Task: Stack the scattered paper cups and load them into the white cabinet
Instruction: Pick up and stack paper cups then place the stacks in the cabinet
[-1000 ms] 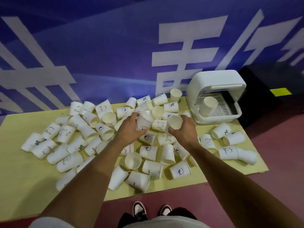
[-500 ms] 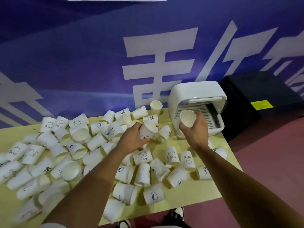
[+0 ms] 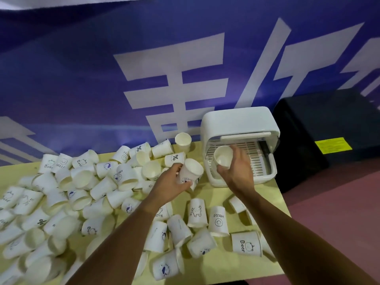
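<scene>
Several white paper cups (image 3: pixel 86 194) lie scattered over the yellow tabletop (image 3: pixel 216 264), most on their sides. My left hand (image 3: pixel 172 182) grips one printed cup (image 3: pixel 190 171), mouth up, above the pile. My right hand (image 3: pixel 236 167) holds another cup (image 3: pixel 223 156) at the open front of the white cabinet (image 3: pixel 236 124), its mouth turned toward me, just over the slotted rack (image 3: pixel 257 155). The earlier stack of cups inside the cabinet is hidden behind my right hand.
A single cup (image 3: pixel 183 140) stands upright by the blue banner wall (image 3: pixel 102 79) left of the cabinet. A black box (image 3: pixel 329 124) with a yellow label sits right of the cabinet. Reddish floor (image 3: pixel 339 202) lies beyond the table's right edge.
My right hand has carried its cup from over the pile to the cabinet's opening. My left hand keeps hold of its cup. The view has shifted right and closer to the cabinet.
</scene>
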